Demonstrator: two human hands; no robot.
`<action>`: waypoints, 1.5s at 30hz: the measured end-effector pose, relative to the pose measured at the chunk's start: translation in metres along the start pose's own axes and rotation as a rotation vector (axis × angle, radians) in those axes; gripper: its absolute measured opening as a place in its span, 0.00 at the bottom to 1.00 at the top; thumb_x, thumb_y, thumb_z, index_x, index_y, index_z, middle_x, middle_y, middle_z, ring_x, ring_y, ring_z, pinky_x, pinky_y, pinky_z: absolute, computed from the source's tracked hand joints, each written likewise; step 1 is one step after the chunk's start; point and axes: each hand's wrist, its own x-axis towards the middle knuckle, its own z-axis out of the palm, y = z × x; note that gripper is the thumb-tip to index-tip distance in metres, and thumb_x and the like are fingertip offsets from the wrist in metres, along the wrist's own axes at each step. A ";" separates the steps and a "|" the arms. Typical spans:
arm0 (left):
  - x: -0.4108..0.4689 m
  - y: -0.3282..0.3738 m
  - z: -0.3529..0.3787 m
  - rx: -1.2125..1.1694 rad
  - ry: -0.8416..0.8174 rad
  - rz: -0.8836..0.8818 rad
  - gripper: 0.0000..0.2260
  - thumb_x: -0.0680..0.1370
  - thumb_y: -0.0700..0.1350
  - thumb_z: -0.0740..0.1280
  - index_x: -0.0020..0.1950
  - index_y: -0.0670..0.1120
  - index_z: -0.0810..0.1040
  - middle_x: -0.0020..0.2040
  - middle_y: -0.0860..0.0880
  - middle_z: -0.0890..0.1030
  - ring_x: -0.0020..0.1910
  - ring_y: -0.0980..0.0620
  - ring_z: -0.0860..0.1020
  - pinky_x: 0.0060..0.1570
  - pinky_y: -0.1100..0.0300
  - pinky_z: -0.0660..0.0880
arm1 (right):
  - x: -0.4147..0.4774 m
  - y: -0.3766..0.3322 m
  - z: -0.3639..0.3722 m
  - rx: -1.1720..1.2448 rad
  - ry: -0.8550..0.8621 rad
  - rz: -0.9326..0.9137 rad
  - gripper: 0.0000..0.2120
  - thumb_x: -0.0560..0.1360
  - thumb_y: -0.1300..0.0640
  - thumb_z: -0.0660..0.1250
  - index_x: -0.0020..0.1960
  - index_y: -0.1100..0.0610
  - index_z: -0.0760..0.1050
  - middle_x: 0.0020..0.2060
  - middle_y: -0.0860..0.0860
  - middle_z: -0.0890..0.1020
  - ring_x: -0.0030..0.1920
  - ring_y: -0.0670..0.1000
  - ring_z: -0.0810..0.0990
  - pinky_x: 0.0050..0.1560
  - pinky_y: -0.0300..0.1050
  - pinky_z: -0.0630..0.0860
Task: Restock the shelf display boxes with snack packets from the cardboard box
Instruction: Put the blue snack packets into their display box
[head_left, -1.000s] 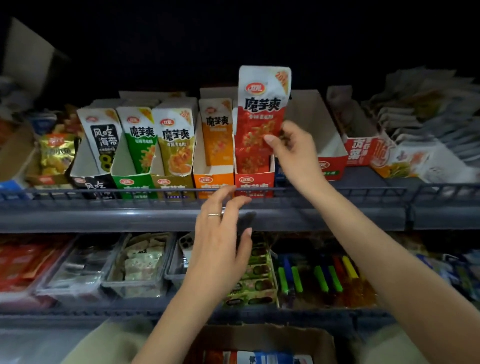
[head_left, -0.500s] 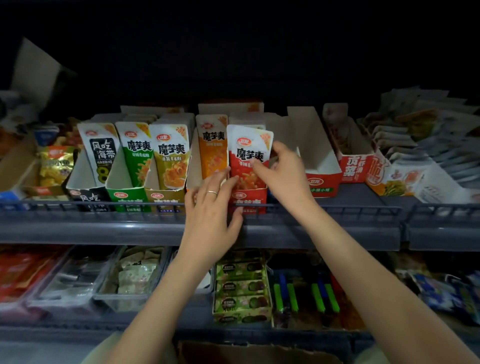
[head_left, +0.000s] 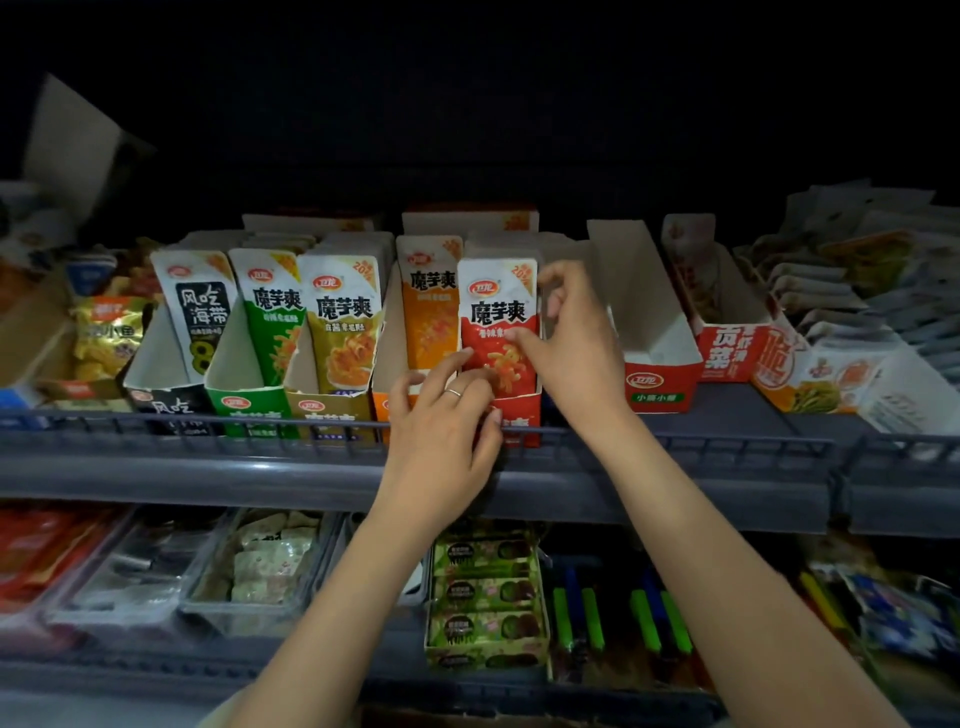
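While the red packet stands upright at the front of the red display box, I read this as the seating step: the packet is in its slot but not let go. My right hand pinches its right edge, thumb on the printed face and the other fingers curled round the upper right corner. My left hand is lower down, bent fingertips against the bottom of the packet's face and thumb at the box's front wall; whether it grips the lip there or only steadies it I cannot tell. The box sits on the upper shelf just behind the shelf rail, hard beside the orange box on its left, where an orange packet stands a little further back.

The packet looks nearly home to me, but its lower end is hidden behind the front wall and my left fingers, so I cannot say whether it has bottomed out. The next move, as I judge it, calls for a small push down and back to square the packet with its neighbours, then an easing of the pinch that does not drag it forward out of the slot. After that both hands would go down for more stock; I cannot make out the cardboard box from here, so that reach would need a look down first
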 end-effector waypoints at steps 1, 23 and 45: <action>0.001 0.002 0.000 0.010 0.013 -0.012 0.12 0.78 0.48 0.55 0.50 0.46 0.77 0.56 0.51 0.80 0.68 0.52 0.65 0.59 0.52 0.57 | -0.001 0.000 0.000 0.017 0.013 0.017 0.21 0.72 0.57 0.71 0.61 0.55 0.65 0.40 0.39 0.69 0.37 0.37 0.71 0.30 0.28 0.64; -0.001 0.002 0.002 0.079 0.031 -0.014 0.14 0.80 0.49 0.54 0.53 0.45 0.76 0.57 0.48 0.80 0.67 0.50 0.67 0.56 0.52 0.59 | -0.049 0.014 -0.040 -0.302 -0.359 -0.162 0.09 0.77 0.61 0.58 0.53 0.55 0.75 0.49 0.49 0.80 0.51 0.49 0.76 0.66 0.49 0.62; -0.060 0.027 -0.029 -0.115 0.033 0.298 0.12 0.77 0.43 0.59 0.55 0.43 0.78 0.59 0.46 0.78 0.58 0.47 0.76 0.58 0.52 0.66 | -0.120 0.029 -0.076 -0.122 -0.170 -0.316 0.18 0.68 0.64 0.60 0.58 0.60 0.73 0.58 0.55 0.72 0.60 0.51 0.70 0.58 0.39 0.69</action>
